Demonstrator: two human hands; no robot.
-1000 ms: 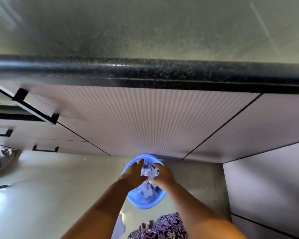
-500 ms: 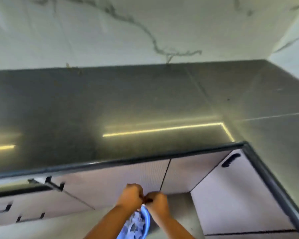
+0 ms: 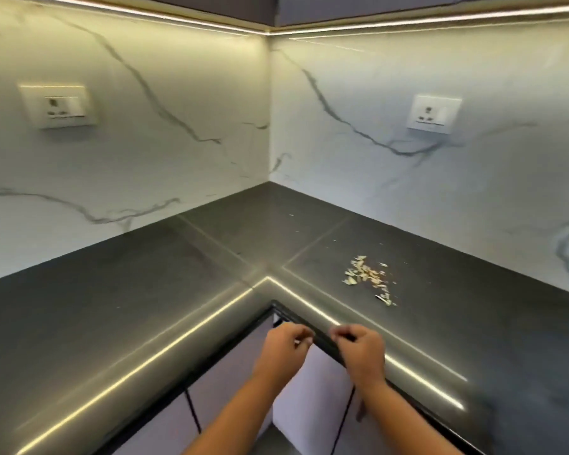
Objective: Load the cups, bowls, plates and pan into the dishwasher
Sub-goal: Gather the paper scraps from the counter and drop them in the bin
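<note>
No cup, bowl, plate, pan or dishwasher shows in the head view. My left hand (image 3: 286, 349) and my right hand (image 3: 358, 353) hover side by side, a little apart, just in front of the inner corner of the dark L-shaped countertop (image 3: 145, 310). Both have their fingers curled inward, and I see nothing held in either. A pale speck shows by the left fingertips, too small to identify.
A small pile of pale scraps (image 3: 368, 277) lies on the countertop to the right of the corner. White marble walls carry two sockets, one at the left (image 3: 60, 106) and one at the right (image 3: 432, 114). Pale cabinet doors (image 3: 309, 399) stand below the counter edge.
My view has swung up from the floor to the counter corner. The blue bowl with the cloth that both hands held has left the view, and my hands have risen and parted.
</note>
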